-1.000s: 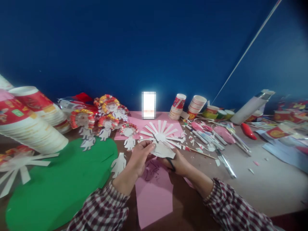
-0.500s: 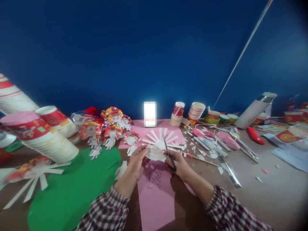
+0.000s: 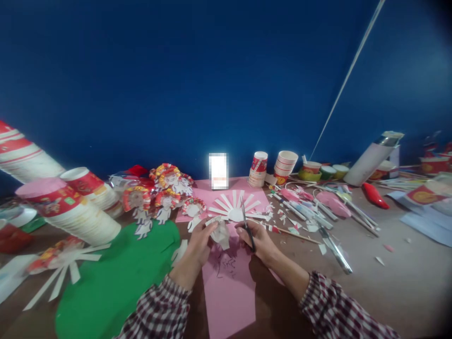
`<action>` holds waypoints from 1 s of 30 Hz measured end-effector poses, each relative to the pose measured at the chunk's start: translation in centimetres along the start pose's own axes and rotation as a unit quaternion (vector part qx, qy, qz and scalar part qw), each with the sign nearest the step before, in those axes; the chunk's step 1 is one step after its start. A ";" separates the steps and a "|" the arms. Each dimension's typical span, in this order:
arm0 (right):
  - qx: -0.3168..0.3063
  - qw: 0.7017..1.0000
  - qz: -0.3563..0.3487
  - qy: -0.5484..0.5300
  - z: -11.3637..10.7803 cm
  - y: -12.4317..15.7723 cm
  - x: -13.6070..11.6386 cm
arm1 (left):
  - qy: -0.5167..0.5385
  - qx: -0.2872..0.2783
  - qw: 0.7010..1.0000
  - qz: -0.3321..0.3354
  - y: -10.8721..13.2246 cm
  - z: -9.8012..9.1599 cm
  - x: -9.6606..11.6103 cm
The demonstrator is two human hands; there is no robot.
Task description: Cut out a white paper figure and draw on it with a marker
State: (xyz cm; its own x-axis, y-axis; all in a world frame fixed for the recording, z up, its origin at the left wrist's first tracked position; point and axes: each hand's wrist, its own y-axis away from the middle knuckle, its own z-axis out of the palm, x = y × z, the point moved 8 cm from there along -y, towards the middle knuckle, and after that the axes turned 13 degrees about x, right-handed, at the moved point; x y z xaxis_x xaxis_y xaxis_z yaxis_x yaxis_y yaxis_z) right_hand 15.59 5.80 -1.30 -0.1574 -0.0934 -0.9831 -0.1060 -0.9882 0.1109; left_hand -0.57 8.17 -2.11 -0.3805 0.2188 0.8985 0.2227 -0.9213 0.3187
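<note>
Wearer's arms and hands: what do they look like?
Left sleeve and right sleeve: dark red and white check, gathered cuffs pushed up the forearms. Left hand and right hand ungloved; no watch visible.

In the hands [image 3: 263,244] I see thin matt white paper [image 3: 222,238] and scissors [image 3: 251,238] with grey metal blades; behind them, gathered cloth sleeves [image 3: 158,303]. Beneath, a smooth matt pink sheet [image 3: 231,306]. Leftward, stacked paper cups [image 3: 90,223], ridged. Rightward, a glossy red object [image 3: 375,196] on the smooth counter [image 3: 374,292], which has a dull sheen.
</note>
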 end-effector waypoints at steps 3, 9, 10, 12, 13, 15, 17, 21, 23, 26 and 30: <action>-0.003 1.000 -0.017 -0.023 0.1 -0.1 -0.3 | 0.005 -0.006 1.000 -0.017 0.3 0.3 -0.4; -0.027 0.999 -0.018 -0.024 0.7 0.2 0.0 | -0.017 -0.011 0.999 -0.045 1.3 0.9 -0.8; -0.029 0.999 -0.020 -0.024 0.8 0.2 0.0 | -0.021 -0.013 0.998 -0.051 1.5 1.0 -0.9; -0.033 0.999 -0.018 -0.026 0.8 0.3 -0.1 | -0.028 -0.021 0.998 -0.051 1.7 1.3 -0.9; -0.036 0.999 -0.015 -0.027 0.8 0.4 -0.1 | -0.029 -0.025 0.998 -0.047 1.7 1.3 -0.9; -0.039 0.999 -0.008 -0.029 0.9 0.5 -0.1 | -0.025 -0.032 0.998 -0.038 1.6 1.4 -0.8; -0.041 0.999 0.001 -0.033 0.9 0.5 0.0 | -0.019 -0.040 0.998 -0.033 1.5 1.3 -0.9; -0.049 0.997 0.019 -0.057 1.0 0.6 0.4 | -0.020 -0.069 0.997 -0.034 1.6 1.5 -0.9; -0.058 0.996 0.026 -0.066 1.2 0.8 0.6 | -0.023 -0.083 0.995 -0.041 1.8 1.7 -1.0; -0.063 0.995 0.031 -0.074 1.3 0.9 0.5 | -0.029 -0.082 0.995 -0.039 1.9 1.8 -1.0; -0.040 0.996 0.030 -0.079 1.0 0.9 0.5 | -0.028 -0.046 0.998 -0.040 1.9 1.6 -1.0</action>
State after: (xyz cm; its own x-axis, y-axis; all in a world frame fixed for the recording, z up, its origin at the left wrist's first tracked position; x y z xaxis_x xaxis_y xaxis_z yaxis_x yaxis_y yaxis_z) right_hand 14.39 5.00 -1.53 -0.3140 -0.1378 -0.9394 -0.0136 -0.9887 0.1496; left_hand 1.62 6.69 -1.88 -0.3432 0.3085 0.8871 0.1082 -0.9252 0.3636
